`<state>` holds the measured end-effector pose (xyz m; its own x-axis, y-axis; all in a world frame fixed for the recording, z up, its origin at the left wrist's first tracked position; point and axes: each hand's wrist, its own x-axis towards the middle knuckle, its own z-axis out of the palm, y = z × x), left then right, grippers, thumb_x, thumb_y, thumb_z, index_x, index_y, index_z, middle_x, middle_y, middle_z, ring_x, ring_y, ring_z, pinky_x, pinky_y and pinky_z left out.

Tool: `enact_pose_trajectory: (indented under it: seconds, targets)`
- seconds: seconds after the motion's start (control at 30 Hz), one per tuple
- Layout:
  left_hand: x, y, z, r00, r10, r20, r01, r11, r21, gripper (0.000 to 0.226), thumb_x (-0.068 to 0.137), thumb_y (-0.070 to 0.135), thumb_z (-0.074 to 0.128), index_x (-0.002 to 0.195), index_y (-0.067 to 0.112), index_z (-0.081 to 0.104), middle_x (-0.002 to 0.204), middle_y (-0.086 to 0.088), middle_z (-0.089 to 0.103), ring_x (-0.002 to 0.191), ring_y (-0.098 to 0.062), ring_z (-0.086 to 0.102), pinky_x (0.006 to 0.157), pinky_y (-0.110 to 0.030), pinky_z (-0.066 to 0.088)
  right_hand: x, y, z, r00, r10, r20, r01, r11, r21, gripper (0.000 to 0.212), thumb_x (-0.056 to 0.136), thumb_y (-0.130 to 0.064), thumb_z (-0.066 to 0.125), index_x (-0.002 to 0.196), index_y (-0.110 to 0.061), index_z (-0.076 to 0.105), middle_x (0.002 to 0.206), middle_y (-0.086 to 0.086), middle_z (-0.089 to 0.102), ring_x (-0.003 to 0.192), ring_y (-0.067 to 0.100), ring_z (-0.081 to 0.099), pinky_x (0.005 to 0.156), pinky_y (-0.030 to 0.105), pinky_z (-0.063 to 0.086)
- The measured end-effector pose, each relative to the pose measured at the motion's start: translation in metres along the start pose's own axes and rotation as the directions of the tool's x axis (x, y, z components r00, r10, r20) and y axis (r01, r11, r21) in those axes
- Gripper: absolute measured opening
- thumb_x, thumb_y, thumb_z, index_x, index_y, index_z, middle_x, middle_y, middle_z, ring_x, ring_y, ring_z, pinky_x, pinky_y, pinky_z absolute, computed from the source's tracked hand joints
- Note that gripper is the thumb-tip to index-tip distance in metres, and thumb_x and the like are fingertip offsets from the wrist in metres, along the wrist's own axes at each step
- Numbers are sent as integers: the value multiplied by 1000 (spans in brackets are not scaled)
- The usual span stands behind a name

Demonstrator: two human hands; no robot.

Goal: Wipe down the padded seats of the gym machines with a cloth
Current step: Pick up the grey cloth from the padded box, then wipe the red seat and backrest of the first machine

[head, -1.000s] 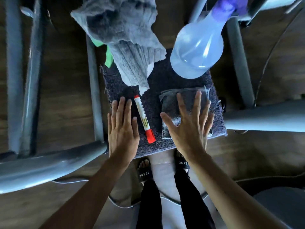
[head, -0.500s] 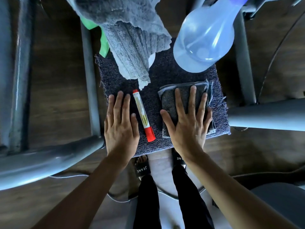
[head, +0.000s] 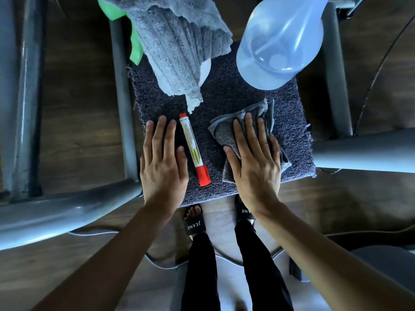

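A dark, rough-textured padded seat [head: 226, 99] lies below me between grey machine bars. A small grey cloth [head: 226, 131] sits folded and bunched on its right half. My right hand [head: 253, 162] presses flat on that cloth with straight, spread fingers. Flat on the seat's left front part rests my left hand [head: 164, 160], fingers straight, holding nothing. A red-capped marker [head: 194, 149] lies on the seat between my hands.
A large grey towel [head: 182, 46] over something green [head: 134, 46] hangs at the seat's back left. A clear blue spray bottle [head: 280, 43] stands at the back right. Grey steel tubes [head: 363, 151] flank the seat. My feet in black sandals [head: 194, 225] stand on the wooden floor.
My right hand has pushed the cloth, which now looks bunched and skewed instead of neatly square. The left hand stays flat beside the marker. The view has shifted closer.
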<state>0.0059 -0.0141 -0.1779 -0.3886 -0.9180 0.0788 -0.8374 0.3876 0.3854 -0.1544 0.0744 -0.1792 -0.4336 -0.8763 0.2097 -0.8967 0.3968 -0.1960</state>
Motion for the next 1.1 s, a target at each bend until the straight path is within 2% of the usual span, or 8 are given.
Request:
enact_pose_trajectory:
  seconds: [0.2, 0.37, 0.5, 0.63, 0.7, 0.8, 0.97, 1.1]
  targets:
    - [1, 1, -4, 999, -2, 41, 2, 1000, -12, 51, 103, 29, 29, 151, 11, 33, 160, -6, 27, 151, -23, 16, 121, -24, 7, 3, 1, -4, 999, 32, 27, -35, 988, 151, 46, 105, -36, 43, 146, -16, 46, 155, 4, 39, 146, 21, 31, 117, 37, 26]
    - [12, 9, -38, 995, 11, 98, -1, 994, -106, 42, 95, 18, 49, 136, 11, 53, 145, -12, 48, 136, -30, 40, 112, -48, 35, 10, 0, -30, 991, 97, 94, -126, 908, 399, 48, 102, -33, 46, 143, -9, 48, 152, 9, 42, 144, 23, 35, 116, 38, 31]
    - [19, 32, -99, 991, 74, 112, -53, 982, -183, 36, 89, 12, 50, 123, 11, 61, 124, -9, 61, 113, -30, 56, 97, -48, 47, 13, -15, -81, 977, 146, 153, -206, 815, 541, 50, 101, -34, 43, 142, -6, 49, 151, 10, 43, 144, 23, 35, 116, 44, 35]
    - [19, 76, -170, 977, 131, 170, -80, 958, -277, 37, 87, 11, 51, 121, 16, 63, 115, -6, 66, 108, -29, 60, 92, -44, 50, 10, -32, -162, 956, 247, 161, -293, 738, 607, 47, 101, -31, 46, 141, -6, 50, 150, 4, 45, 142, 18, 38, 117, 30, 31]
    - [17, 104, -202, 965, 152, 213, -84, 950, -299, 36, 90, 12, 53, 124, 19, 62, 118, -4, 64, 113, -25, 57, 95, -42, 48, 6, -37, -209, 919, 342, 199, -387, 680, 622, 45, 101, -28, 49, 143, -11, 49, 151, -5, 41, 143, 12, 35, 117, 23, 28]
    - [11, 146, -237, 937, 232, 262, -141, 935, -324, 34, 93, 13, 55, 126, 21, 60, 120, -2, 62, 115, -22, 52, 96, -39, 44, -8, -34, -275, 859, 469, 207, -482, 602, 637, 43, 102, -26, 50, 144, -18, 48, 147, -19, 37, 142, 6, 34, 115, 26, 31]
    - [0, 213, -258, 816, 514, 264, -393, 829, -397, 35, 88, 20, 50, 121, 17, 63, 112, -7, 67, 108, -28, 61, 94, -44, 48, -48, -3, -346, 754, 642, 138, -566, 529, 632, 42, 102, -26, 50, 144, -22, 49, 151, -12, 42, 141, 6, 36, 114, 20, 27]
    - [-12, 279, -251, 693, 663, 282, -532, 735, -421, 38, 81, 19, 49, 116, 18, 64, 103, -8, 69, 97, -30, 64, 85, -46, 52, -90, 32, -376, 610, 790, 55, -606, 420, 676, 40, 100, -23, 53, 140, -19, 54, 147, -8, 48, 138, 4, 40, 110, 9, 24]
